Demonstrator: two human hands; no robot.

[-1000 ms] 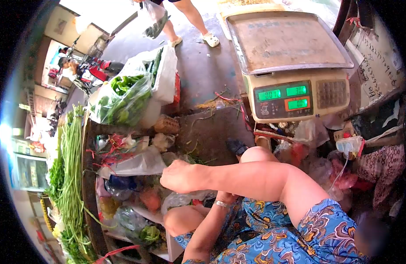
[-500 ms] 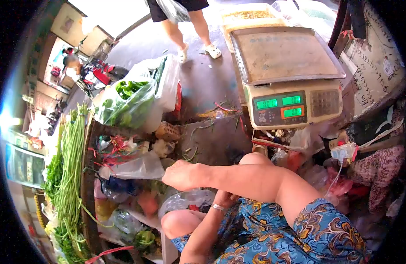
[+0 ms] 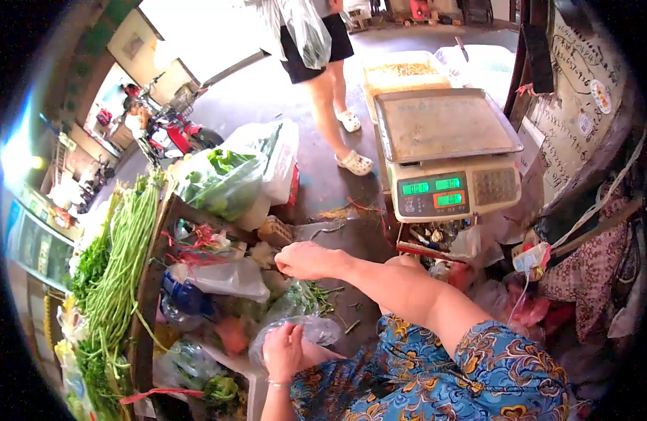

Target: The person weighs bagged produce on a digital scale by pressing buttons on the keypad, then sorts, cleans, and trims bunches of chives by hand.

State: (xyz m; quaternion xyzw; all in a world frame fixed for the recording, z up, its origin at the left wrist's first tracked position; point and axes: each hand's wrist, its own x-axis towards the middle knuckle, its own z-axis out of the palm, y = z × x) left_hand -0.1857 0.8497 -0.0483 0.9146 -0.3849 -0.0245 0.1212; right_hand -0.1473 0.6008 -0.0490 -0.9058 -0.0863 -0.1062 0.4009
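My right hand point(image 3: 306, 261) is closed, its fingers curled, beside a clear plastic bag point(image 3: 228, 278) on the stall; what it holds, if anything, is hidden. Lower down, my left hand point(image 3: 282, 347), with a bracelet at the wrist, is in front of another clear bag point(image 3: 320, 331). Its fingers are bent together, and anything inside them is too small to tell. Green leafy stalks point(image 3: 311, 297) lie between the two hands. Patterned blue cloth point(image 3: 435, 379) covers my lap.
A scale point(image 3: 453, 133) with lit green displays stands at right. Long beans point(image 3: 120, 281) and bagged greens point(image 3: 225, 179) lie at left. A person point(image 3: 330, 91) in white clogs stands ahead, holding plastic bags. Farther off is a red motorbike point(image 3: 176, 130).
My left hand has come out from under my right arm and moved left, before the clear bag. My right hand is slightly higher. The person ahead has come nearer, and the view has tilted up.
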